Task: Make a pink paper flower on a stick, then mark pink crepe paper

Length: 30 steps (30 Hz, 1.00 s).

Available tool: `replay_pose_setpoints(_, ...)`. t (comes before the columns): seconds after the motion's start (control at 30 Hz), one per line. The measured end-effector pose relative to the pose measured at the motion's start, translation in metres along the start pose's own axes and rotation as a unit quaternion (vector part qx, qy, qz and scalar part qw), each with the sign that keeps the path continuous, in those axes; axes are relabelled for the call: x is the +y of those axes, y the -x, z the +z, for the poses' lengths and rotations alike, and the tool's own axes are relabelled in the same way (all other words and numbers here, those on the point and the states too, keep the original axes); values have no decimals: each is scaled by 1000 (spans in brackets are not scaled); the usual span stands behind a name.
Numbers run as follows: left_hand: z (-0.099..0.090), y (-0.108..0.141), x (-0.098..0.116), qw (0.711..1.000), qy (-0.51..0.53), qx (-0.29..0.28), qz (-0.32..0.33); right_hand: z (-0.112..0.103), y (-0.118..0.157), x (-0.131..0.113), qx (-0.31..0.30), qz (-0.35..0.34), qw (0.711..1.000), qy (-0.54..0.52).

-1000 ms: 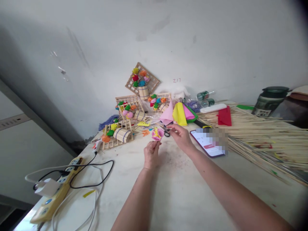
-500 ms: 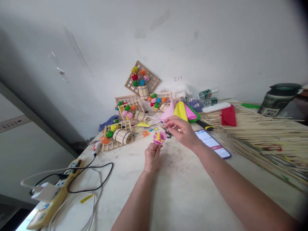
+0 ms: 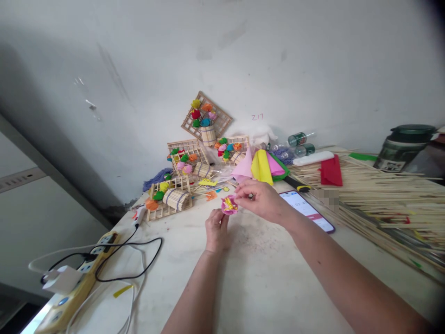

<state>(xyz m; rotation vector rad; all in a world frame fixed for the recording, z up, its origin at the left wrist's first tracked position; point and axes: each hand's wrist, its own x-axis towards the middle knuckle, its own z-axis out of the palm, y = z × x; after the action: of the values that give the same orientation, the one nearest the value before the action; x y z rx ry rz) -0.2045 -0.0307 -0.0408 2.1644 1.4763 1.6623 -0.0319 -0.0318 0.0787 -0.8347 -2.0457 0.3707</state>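
- Head view: our left hand pinches the pink-and-yellow flower from below, upright above the table.
- Right hand, fingers curled, meets the flower's right edge; we cannot tell whether it pinches.

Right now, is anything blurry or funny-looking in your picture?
In the head view: a blocky blur hides a patch beside the phone; the right edge is darkened; soft shadow lies beside the left hand; faint glints mark the clear bottles.
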Motion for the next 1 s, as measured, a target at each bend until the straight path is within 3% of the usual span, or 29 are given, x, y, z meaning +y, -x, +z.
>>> replay_pose_setpoints(0.27, 1, 0, 0, 1000, -11, 5, -1, 1, 1, -1, -18, 33, 999, -39)
replay_pose_setpoints(1.0, 2, 0, 0, 1000, -23, -3, 0, 4, 0, 7, -32, 33, 998, -45)
